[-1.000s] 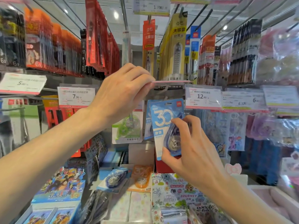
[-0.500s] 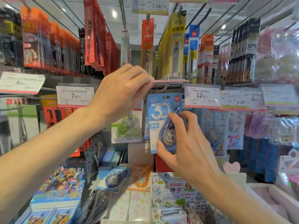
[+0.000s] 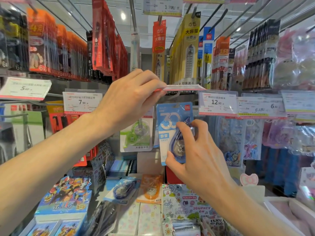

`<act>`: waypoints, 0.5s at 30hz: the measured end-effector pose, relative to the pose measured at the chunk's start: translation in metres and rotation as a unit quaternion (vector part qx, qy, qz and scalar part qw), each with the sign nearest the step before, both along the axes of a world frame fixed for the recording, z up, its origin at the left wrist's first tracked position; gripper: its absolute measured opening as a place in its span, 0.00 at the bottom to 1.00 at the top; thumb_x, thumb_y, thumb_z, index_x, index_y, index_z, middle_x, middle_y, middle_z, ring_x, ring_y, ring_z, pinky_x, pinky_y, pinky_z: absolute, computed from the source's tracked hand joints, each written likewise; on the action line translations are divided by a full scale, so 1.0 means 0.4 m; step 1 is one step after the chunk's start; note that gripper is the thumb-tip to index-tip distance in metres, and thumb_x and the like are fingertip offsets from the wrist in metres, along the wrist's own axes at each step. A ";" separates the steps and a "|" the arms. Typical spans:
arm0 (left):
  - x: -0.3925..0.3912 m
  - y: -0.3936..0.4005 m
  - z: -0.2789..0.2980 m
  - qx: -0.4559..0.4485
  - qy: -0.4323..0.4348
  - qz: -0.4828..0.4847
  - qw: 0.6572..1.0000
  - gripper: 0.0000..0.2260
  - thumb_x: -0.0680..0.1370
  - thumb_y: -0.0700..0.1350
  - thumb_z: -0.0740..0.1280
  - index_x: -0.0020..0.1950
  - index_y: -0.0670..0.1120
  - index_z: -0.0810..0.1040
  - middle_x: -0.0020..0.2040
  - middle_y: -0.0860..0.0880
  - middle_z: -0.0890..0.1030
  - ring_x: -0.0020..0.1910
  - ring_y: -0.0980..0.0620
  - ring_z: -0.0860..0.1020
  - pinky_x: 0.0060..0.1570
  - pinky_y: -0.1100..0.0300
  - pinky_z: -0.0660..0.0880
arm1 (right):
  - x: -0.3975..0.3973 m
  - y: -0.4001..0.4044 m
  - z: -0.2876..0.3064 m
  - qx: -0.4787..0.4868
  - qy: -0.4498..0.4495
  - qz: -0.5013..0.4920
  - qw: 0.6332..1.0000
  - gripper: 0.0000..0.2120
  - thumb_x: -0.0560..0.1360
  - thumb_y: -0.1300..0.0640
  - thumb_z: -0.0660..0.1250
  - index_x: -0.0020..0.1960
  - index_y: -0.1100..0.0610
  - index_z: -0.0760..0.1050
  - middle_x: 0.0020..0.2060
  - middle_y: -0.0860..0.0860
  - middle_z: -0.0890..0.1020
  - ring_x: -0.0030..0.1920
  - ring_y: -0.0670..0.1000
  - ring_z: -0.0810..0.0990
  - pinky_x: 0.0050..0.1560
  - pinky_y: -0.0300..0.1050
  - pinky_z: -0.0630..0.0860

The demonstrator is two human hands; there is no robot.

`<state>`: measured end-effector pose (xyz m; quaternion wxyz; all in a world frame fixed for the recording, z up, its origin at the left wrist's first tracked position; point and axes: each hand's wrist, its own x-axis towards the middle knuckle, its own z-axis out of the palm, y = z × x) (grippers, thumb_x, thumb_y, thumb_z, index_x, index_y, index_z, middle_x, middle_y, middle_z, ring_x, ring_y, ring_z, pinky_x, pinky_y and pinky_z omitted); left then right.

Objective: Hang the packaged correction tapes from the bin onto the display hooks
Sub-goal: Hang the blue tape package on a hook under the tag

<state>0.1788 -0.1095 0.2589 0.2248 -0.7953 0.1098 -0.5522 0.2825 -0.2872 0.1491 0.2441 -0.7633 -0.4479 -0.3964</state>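
My right hand [image 3: 196, 155] pinches a blue packaged correction tape [image 3: 167, 120] by its lower part, holding it upright with its top hole at the display hook [image 3: 177, 96]. My left hand [image 3: 129, 101] holds the price tag flap [image 3: 184, 87] of that hook lifted to horizontal. A green packaged correction tape [image 3: 136, 135] hangs just left of the blue one. Below, a second blue pack [image 3: 121, 190] and an orange pack [image 3: 151, 188] lie flat on the lower shelf.
Price tags [image 3: 217, 103] line the hook row left and right. Pen packs [image 3: 187, 48] hang on the upper hooks. Sticker books [image 3: 187, 201] and cartoon notebooks [image 3: 64, 196] fill the lower shelf. A pale tray [image 3: 289, 212] sits at bottom right.
My right hand has raised the blue pack from below the tag row up to the hook. My left hand has kept the price tag flap lifted.
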 end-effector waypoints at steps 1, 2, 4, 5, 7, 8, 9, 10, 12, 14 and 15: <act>0.000 0.000 0.000 0.000 0.000 0.000 1.000 0.13 0.86 0.48 0.60 0.61 0.42 0.81 0.55 0.46 0.83 0.49 0.43 0.79 0.41 0.45 0.78 | 0.000 0.000 -0.001 -0.002 -0.002 -0.006 1.000 0.32 0.71 0.42 0.67 0.70 0.54 0.66 0.62 0.56 0.68 0.52 0.57 0.76 0.35 0.41 0.70; 0.001 0.001 0.000 0.000 0.001 0.000 1.000 0.13 0.86 0.48 0.60 0.61 0.43 0.81 0.55 0.46 0.82 0.49 0.43 0.79 0.41 0.45 0.78 | 0.001 0.001 -0.003 -0.004 -0.002 -0.011 1.000 0.31 0.71 0.42 0.67 0.70 0.54 0.66 0.61 0.56 0.68 0.52 0.57 0.76 0.34 0.42 0.70; 0.003 0.001 0.000 -0.003 0.002 -0.001 1.000 0.13 0.86 0.48 0.60 0.61 0.43 0.81 0.55 0.46 0.82 0.49 0.43 0.79 0.41 0.44 0.79 | 0.004 0.009 -0.001 -0.008 0.000 -0.018 1.000 0.31 0.71 0.42 0.67 0.70 0.53 0.66 0.61 0.56 0.68 0.52 0.57 0.76 0.34 0.43 0.71; 0.004 0.002 0.000 -0.005 0.004 -0.002 1.000 0.13 0.86 0.48 0.60 0.61 0.43 0.81 0.55 0.47 0.82 0.49 0.43 0.79 0.41 0.44 0.79 | 0.007 0.016 0.000 -0.010 0.002 -0.021 1.000 0.31 0.71 0.42 0.67 0.69 0.53 0.65 0.61 0.56 0.68 0.52 0.57 0.76 0.34 0.43 0.71; 0.004 0.003 -0.001 -0.007 0.008 -0.001 1.000 0.13 0.86 0.49 0.60 0.62 0.43 0.81 0.55 0.47 0.82 0.50 0.43 0.79 0.41 0.44 0.79 | 0.016 0.032 0.002 -0.014 0.009 -0.023 1.000 0.30 0.72 0.42 0.67 0.69 0.53 0.65 0.60 0.55 0.68 0.52 0.57 0.76 0.34 0.43 0.71; 0.003 0.005 0.000 -0.007 0.010 0.000 1.000 0.13 0.86 0.49 0.60 0.62 0.44 0.80 0.56 0.47 0.82 0.50 0.43 0.79 0.41 0.44 0.79 | 0.024 0.043 0.002 -0.015 0.012 -0.025 0.999 0.29 0.72 0.42 0.67 0.68 0.53 0.66 0.59 0.56 0.69 0.51 0.57 0.76 0.34 0.43 0.70; 0.001 0.006 0.000 -0.006 0.011 0.001 1.000 0.14 0.86 0.49 0.60 0.62 0.44 0.80 0.56 0.47 0.82 0.50 0.44 0.79 0.40 0.44 0.79 | 0.032 0.054 0.001 -0.017 0.016 -0.029 0.999 0.28 0.72 0.42 0.67 0.67 0.53 0.66 0.59 0.56 0.69 0.50 0.58 0.77 0.34 0.43 0.69; 0.000 0.006 0.001 -0.006 0.011 0.002 1.000 0.14 0.86 0.49 0.60 0.62 0.44 0.80 0.56 0.47 0.82 0.50 0.44 0.79 0.40 0.44 0.79 | 0.041 0.066 0.000 -0.020 0.022 -0.033 0.999 0.27 0.73 0.42 0.66 0.67 0.53 0.67 0.59 0.56 0.69 0.50 0.58 0.77 0.34 0.43 0.68; 0.000 0.006 0.001 -0.005 0.010 0.004 1.000 0.14 0.86 0.49 0.59 0.62 0.44 0.80 0.56 0.47 0.82 0.50 0.44 0.79 0.39 0.44 0.79 | 0.060 0.092 -0.001 -0.028 0.036 -0.043 0.998 0.29 0.74 0.41 0.65 0.69 0.53 0.66 0.63 0.57 0.69 0.51 0.59 0.78 0.36 0.45 0.71; 0.000 0.007 -0.001 -0.004 0.013 0.004 1.000 0.16 0.86 0.50 0.58 0.63 0.44 0.80 0.56 0.47 0.82 0.50 0.45 0.79 0.38 0.44 0.79 | 0.075 0.117 -0.001 -0.036 0.049 -0.049 0.997 0.31 0.74 0.40 0.64 0.73 0.53 0.63 0.67 0.58 0.66 0.55 0.60 0.78 0.39 0.48 0.76; 0.000 0.007 -0.002 -0.005 0.014 0.003 1.000 0.17 0.86 0.51 0.57 0.63 0.44 0.80 0.56 0.47 0.82 0.50 0.45 0.79 0.38 0.44 0.79 | 0.080 0.128 0.001 -0.037 0.054 -0.049 0.997 0.32 0.75 0.40 0.64 0.74 0.53 0.62 0.68 0.58 0.65 0.57 0.60 0.77 0.40 0.49 0.77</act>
